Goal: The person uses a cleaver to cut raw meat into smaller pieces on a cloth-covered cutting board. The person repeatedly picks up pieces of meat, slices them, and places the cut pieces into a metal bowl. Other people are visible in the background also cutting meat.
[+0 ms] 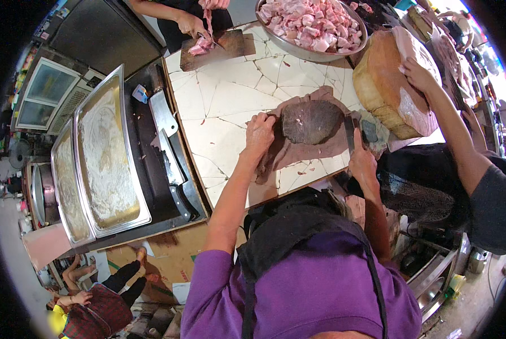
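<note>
A dark, worn chopping block (312, 122) lies on a brown cloth (321, 157) on the cracked tile table in front of me. My left hand (259, 134) rests at the cloth's left edge, fingers curled; whether it grips the cloth is unclear. My right hand (361, 163) holds a knife (349, 132), its blade upright in the picture beside the block's right side. Small meat scraps lie on the block and the tiles. Just right of the knife is a greenish cloth with a dark grey stone-like piece (369, 130) on it.
A metal bowl of raw meat chunks (350, 50) stands at the back. A co-worker cuts meat on a small board (236, 42); another's hand touches a thick round wooden block (376, 80). A cleaver (163, 114), another knife (172, 163) and metal trays (128, 169) lie left.
</note>
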The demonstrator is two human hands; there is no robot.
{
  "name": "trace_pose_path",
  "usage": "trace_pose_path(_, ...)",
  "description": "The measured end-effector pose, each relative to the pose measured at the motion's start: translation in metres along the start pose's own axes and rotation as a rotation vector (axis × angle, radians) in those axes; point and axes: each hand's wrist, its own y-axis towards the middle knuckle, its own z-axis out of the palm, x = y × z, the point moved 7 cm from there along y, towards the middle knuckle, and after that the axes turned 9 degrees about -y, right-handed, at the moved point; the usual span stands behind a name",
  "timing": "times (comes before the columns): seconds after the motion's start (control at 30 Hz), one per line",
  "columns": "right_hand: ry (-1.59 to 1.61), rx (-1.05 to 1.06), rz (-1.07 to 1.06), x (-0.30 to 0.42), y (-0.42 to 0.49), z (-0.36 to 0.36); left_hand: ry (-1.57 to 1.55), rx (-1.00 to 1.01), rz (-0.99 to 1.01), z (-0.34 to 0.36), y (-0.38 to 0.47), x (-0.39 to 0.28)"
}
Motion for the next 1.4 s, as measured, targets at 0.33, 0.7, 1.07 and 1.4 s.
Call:
trace_pose_path(0.33, 0.185, -0.085, 0.042, -0.008, -0.031, 0.007, -0.163, -0.431, -0.496, -0.077, -0.016, 0.091)
trace_pose_path(0.7, 0.283, 0.023, 0.058, -0.007, -0.057, 0.028, 0.101, -0.126, -0.216, -0.050, 0.009, 0.080)
trace_pose_path(1.07, 0.443, 0.018, -0.051, 0.022, -0.078, -0.001, -1.684, -0.574, -0.659, -0.072, -0.045, 0.066)
trace_pose_path(1.4, 0.325, -0.128, -0.741, 0.083, -0.003, -0.022, -1.875, -1.133, -0.522, -0.106, -0.237, -0.014)
